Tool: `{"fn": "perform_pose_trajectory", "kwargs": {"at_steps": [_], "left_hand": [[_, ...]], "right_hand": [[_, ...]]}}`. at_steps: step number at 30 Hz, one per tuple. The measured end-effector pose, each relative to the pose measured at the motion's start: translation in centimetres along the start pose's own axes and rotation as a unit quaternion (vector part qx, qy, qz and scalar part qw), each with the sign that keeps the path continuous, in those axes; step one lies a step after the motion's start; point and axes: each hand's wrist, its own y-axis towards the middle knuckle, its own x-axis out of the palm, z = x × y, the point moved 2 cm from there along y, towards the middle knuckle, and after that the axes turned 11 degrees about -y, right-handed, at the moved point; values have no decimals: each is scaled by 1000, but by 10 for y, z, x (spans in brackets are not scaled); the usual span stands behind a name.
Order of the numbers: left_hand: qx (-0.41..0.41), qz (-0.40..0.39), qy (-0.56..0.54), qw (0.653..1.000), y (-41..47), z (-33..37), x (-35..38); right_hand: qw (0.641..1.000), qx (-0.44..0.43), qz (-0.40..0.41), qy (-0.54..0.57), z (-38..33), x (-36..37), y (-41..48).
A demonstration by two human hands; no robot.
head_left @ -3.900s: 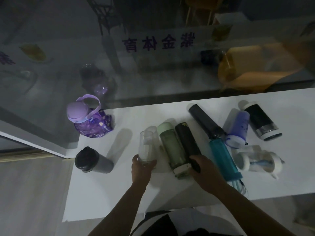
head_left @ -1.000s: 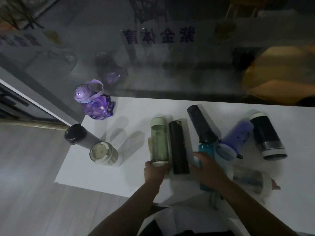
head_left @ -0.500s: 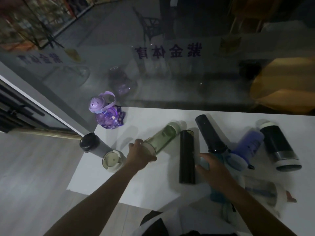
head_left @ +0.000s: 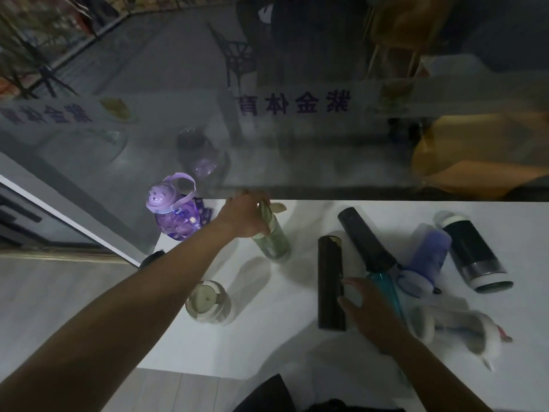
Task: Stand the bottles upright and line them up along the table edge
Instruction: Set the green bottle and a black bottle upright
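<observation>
- My left hand (head_left: pixel 243 214) is wrapped around the cap end of the green bottle (head_left: pixel 271 237), holding it upright near the far edge of the white table (head_left: pixel 267 337).
- The purple bottle (head_left: pixel 175 212) stands at the far left corner; a white-lidded bottle (head_left: pixel 208 301) stands by the left edge, nearer me.
- My right hand (head_left: pixel 367 307) is spread open, holding nothing, fingertips touching the black bottle (head_left: pixel 331 282) lying flat mid-table.
- Just right of that hand, a teal bottle (head_left: pixel 384 288), a dark bottle (head_left: pixel 367 240), a lilac bottle (head_left: pixel 424 260), a black-and-silver bottle (head_left: pixel 472 254) and a clear bottle (head_left: pixel 454 330) lie on their sides.
</observation>
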Motion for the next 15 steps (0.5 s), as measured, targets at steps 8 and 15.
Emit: {"fn": "perform_pose_trajectory", "kwargs": {"at_steps": [8,15], "left_hand": [[42,-84,129,987,-26,-19,-27],[67,-107,109,986,-47,-45,-22]], "right_hand": [[999,23,-17,-25,-13,16,-9],[998,56,-2,-13,-28,32,-12]]}}
